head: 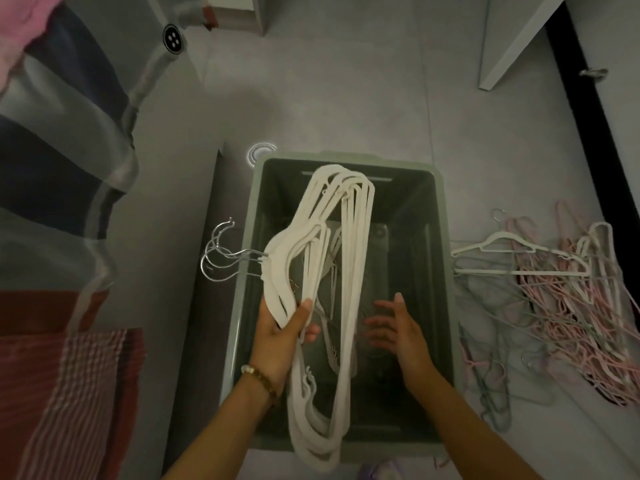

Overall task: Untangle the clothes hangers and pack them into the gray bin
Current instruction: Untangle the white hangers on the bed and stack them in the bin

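Left hand is gripping an untangled bundle of white slim plastic clothes hangers over the open gray plastic bin. Right hand is hovering released above the bin floor. I'm judging we're early in the task: few hangers are lying inside, and the tangled pink, gray and white hanger pile is waiting on the floor.

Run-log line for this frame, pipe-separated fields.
left hand grips bundle of white hangers over gray plastic bin | right hand empty, fingers straight, over bin | tangled pink and gray hangers on floor right of bin
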The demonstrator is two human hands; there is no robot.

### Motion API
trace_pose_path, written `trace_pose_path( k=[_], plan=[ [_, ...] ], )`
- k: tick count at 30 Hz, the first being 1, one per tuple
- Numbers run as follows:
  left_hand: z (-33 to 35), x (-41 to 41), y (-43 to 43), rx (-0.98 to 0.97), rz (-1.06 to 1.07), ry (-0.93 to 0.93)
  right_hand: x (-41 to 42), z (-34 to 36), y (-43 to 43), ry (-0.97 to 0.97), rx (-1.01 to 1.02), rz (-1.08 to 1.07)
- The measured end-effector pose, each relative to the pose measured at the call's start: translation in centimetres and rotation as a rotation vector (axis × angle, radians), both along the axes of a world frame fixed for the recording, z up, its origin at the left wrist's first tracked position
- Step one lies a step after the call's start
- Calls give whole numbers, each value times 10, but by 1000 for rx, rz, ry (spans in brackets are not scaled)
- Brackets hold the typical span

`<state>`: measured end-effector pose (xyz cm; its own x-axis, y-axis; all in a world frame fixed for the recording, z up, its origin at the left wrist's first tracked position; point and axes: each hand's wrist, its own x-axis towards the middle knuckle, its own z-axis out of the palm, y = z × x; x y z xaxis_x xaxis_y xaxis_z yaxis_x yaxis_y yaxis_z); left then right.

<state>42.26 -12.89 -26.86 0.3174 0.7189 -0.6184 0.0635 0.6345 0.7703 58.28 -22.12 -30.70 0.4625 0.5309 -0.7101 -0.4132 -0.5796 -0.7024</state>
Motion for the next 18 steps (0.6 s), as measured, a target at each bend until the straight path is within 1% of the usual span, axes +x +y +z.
trace_pose_path(
  k=[7,11,16,18],
  plan=[
    [-21,-13,41,182,53,56,4,-47,2,-71,-39,65],
    [-43,-20,57,278,56,95,11,-82,14,-108,-138,94],
    [-63,-20,68,362,89,49,16,-120,21,-80,-157,116],
    [-68,-18,67,363,116,35,15,-122,29,-105,-117,126]
  ],
)
